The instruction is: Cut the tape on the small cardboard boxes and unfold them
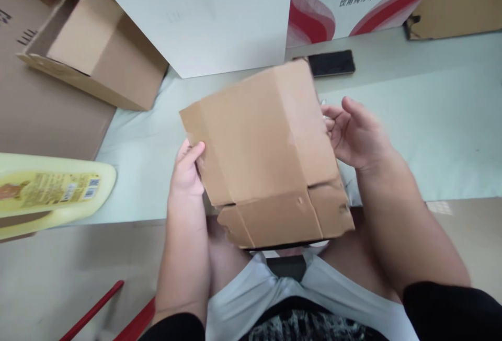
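Pale-green table [439, 121] above grey floor [94, 252] — left grip [188, 171] pinching cardboard [251, 142], right grip [358, 137] unclear

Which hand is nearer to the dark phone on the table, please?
Right. The right hand is below the phone in the picture; the left hand is farther away, holding the left edge of the cardboard.

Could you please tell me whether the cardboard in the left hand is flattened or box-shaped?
Flattened: the cardboard in the left hand shows as a creased, broad sheet without raised walls.
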The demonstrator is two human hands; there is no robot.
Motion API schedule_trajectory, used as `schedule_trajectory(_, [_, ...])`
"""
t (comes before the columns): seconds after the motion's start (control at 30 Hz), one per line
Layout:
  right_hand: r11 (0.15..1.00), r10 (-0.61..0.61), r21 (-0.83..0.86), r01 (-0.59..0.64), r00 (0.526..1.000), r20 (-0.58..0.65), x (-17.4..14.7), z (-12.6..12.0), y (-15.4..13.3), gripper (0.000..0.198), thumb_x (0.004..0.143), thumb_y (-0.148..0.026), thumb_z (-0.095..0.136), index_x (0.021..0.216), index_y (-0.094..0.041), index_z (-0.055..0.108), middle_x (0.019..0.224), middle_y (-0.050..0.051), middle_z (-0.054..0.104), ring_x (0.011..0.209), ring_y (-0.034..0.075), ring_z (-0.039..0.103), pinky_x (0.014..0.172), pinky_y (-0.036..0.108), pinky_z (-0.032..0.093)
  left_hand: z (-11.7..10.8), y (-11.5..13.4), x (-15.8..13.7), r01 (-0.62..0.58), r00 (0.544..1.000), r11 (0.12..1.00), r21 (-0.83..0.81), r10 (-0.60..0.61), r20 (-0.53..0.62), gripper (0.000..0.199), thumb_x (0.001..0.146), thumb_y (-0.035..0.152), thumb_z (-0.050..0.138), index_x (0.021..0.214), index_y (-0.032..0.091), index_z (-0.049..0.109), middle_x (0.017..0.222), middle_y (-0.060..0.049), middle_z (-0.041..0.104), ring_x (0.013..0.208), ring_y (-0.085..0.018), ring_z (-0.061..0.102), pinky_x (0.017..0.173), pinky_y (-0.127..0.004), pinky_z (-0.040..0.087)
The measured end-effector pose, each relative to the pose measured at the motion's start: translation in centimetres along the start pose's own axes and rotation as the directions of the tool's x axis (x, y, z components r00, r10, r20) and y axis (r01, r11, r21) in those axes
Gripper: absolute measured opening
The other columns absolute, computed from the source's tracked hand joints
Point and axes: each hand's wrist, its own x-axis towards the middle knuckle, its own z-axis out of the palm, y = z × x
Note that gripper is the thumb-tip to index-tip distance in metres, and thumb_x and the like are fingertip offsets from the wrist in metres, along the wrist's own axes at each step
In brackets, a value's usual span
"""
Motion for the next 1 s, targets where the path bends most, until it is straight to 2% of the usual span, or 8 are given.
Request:
schedule_trajectory(0.1, [0.992, 0.056, 0.113, -0.059, 0.998, 0.028, -0.5, 0.2, 0.0, 0.053, 0.061, -0.060, 0.091, 0.099, -0.027, 0.074, 0.082, -0.003, 0.074, 0.063, 0.011, 0.065, 0.058, 0.023, 0.053, -0.2, -0.4, 0.9, -0.159, 0.978, 0.987, -0.030, 0.154, -0.139, 0.036, 0.064, 0.033, 0.090, 0.091, 0.022, 0.070, 0.096, -0.001, 0.082, 0.092, -0.018, 0.078, 0.081, -0.025, 0.064])
schedule_trajectory(0.23, [0.994, 0.101, -0.063, -0.091, 0.978, 0.184, -0.7, 1.0, 0.5, 0.048, 0.070, -0.044, 0.091, 0.110, -0.023, 0.074, 0.105, 0.003, 0.079, 0.089, 0.018, 0.073, 0.081, 0.031, 0.060, 0.0, -0.6, 1.2, -0.302, 0.929, 0.951, 0.060, 0.308, -0.207, 0.042, 0.062, 0.041, 0.093, 0.091, 0.025, 0.067, 0.105, -0.001, 0.081, 0.104, -0.019, 0.076, 0.094, -0.028, 0.061])
schedule_trajectory(0.3, [0.989, 0.095, -0.128, -0.073, 0.980, 0.175, -0.5, 1.3, 0.9, 0.045, 0.072, -0.042, 0.089, 0.110, -0.022, 0.074, 0.110, 0.005, 0.079, 0.099, 0.023, 0.074, 0.088, 0.036, 0.059, 0.3, -0.5, 1.0, -0.347, 0.911, 0.934, 0.083, 0.356, -0.207, 0.048, 0.061, 0.043, 0.095, 0.095, 0.024, 0.068, 0.110, -0.002, 0.080, 0.110, -0.020, 0.074, 0.101, -0.030, 0.059])
schedule_trajectory(0.37, [0.991, 0.060, -0.128, -0.046, 0.993, 0.105, -0.3, 1.4, 1.2, 0.044, 0.072, -0.040, 0.088, 0.109, -0.023, 0.073, 0.108, 0.004, 0.080, 0.100, 0.024, 0.074, 0.090, 0.037, 0.059, 0.4, -0.2, 0.7, -0.327, 0.928, 0.944, 0.042, 0.329, -0.172, 0.051, 0.061, 0.049, 0.095, 0.097, 0.024, 0.070, 0.113, -0.004, 0.079, 0.117, -0.023, 0.072, 0.104, -0.032, 0.057])
schedule_trajectory(0.5, [0.998, -0.054, -0.022, 0.053, 0.998, -0.013, 0.0, 1.8, 1.2, 0.041, 0.067, -0.036, 0.089, 0.103, -0.024, 0.073, 0.099, 0.001, 0.080, 0.088, 0.021, 0.075, 0.085, 0.035, 0.061, 0.2, 0.3, -0.5, -0.132, 0.991, 0.988, -0.076, 0.134, 0.024, 0.054, 0.065, 0.067, 0.086, 0.095, 0.023, 0.075, 0.105, -0.006, 0.081, 0.125, -0.031, 0.069, 0.107, -0.041, 0.058])
schedule_trajectory(0.67, [0.998, -0.054, 0.029, 0.057, 0.994, -0.090, 0.1, 2.0, 0.8, 0.044, 0.066, -0.037, 0.089, 0.105, -0.026, 0.072, 0.100, 0.002, 0.080, 0.088, 0.021, 0.076, 0.081, 0.034, 0.062, 0.5, 0.0, -1.2, 0.090, 0.989, 0.991, 0.096, -0.100, 0.106, 0.060, 0.054, 0.041, 0.097, 0.105, 0.020, 0.075, 0.095, -0.008, 0.082, 0.105, -0.033, 0.078, 0.092, -0.040, 0.065])
schedule_trajectory(0.87, [0.980, -0.061, 0.189, 0.057, 0.998, 0.013, -0.4, 1.2, 1.3, 0.061, 0.068, -0.077, 0.074, 0.105, -0.029, 0.069, 0.096, 0.001, 0.078, 0.087, 0.023, 0.078, 0.075, 0.037, 0.063, 1.3, -1.0, 0.1, -0.076, 0.997, 0.995, -0.063, 0.077, 0.003, 0.046, 0.068, 0.042, 0.091, 0.108, 0.024, 0.074, 0.115, -0.005, 0.081, 0.125, -0.028, 0.070, 0.105, -0.036, 0.059])
schedule_trajectory(1.0, [0.988, -0.049, 0.151, 0.029, 0.991, 0.125, -0.5, 2.5, 3.2, 0.067, 0.063, -0.062, 0.089, 0.116, -0.030, 0.065, 0.106, 0.001, 0.079, 0.083, 0.020, 0.078, 0.074, 0.034, 0.064, 2.5, -1.7, 0.2, -0.095, 0.995, 0.989, -0.114, 0.096, 0.004, 0.051, 0.070, 0.045, 0.091, 0.114, 0.027, 0.071, 0.122, -0.003, 0.079, 0.133, -0.026, 0.066, 0.107, -0.035, 0.057])
